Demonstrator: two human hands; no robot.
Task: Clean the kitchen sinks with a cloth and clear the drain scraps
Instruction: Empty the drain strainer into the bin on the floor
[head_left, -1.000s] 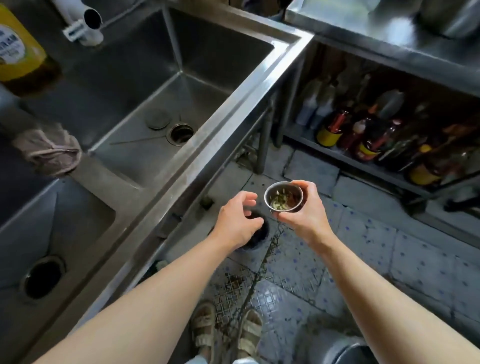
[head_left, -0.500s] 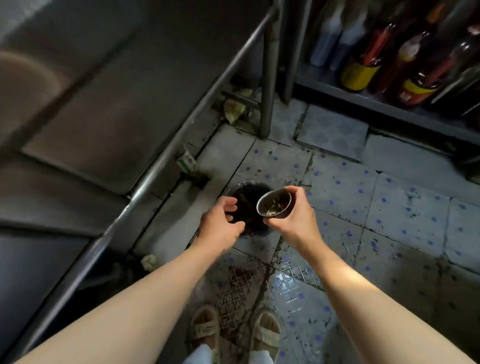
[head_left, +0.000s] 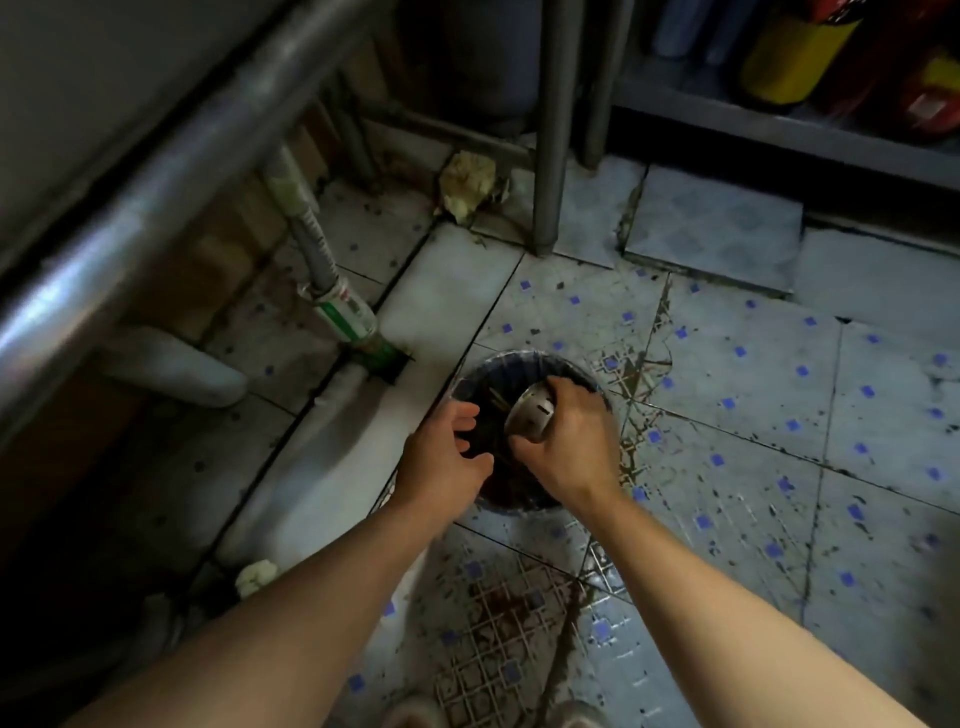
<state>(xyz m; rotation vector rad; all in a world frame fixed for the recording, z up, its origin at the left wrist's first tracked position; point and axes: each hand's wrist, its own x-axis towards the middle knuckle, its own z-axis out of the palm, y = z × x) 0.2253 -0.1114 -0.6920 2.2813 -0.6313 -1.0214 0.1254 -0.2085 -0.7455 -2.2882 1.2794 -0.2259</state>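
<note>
My right hand (head_left: 563, 441) is wrapped around the metal drain strainer (head_left: 531, 414), fingers curled over its upper side and thumb pressed against its lower edge, gripping it firmly. I have it tipped over so its slotted bottom faces up toward me and its mouth points down into the small dark bin (head_left: 524, 501) on the floor. The strainer sits over the middle of the bin's opening, below the level of my knuckles, and I cannot see from here whether any scraps are left inside it. My left hand (head_left: 441, 457) holds nothing: its fingers are loosely bent and spread, with the fingertips hanging just over the near-left edge of the bin, close beside the strainer but apart from it. I cannot tell whether those fingertips touch the bin's rim. Dark stick-like scraps (head_left: 496, 400) show inside the bin, just left of the strainer. The bin stands on stained pale floor tiles (head_left: 737, 395) with little blue squares. To its left a grey drain hose (head_left: 317, 249) runs down to a green fitting at the floor, under the rounded steel edge of the sink unit (head_left: 156, 176). Further back a steel leg (head_left: 553, 130) stands on the tiles, with a crumpled yellowish scrap (head_left: 467, 184) lying beside its foot
</note>
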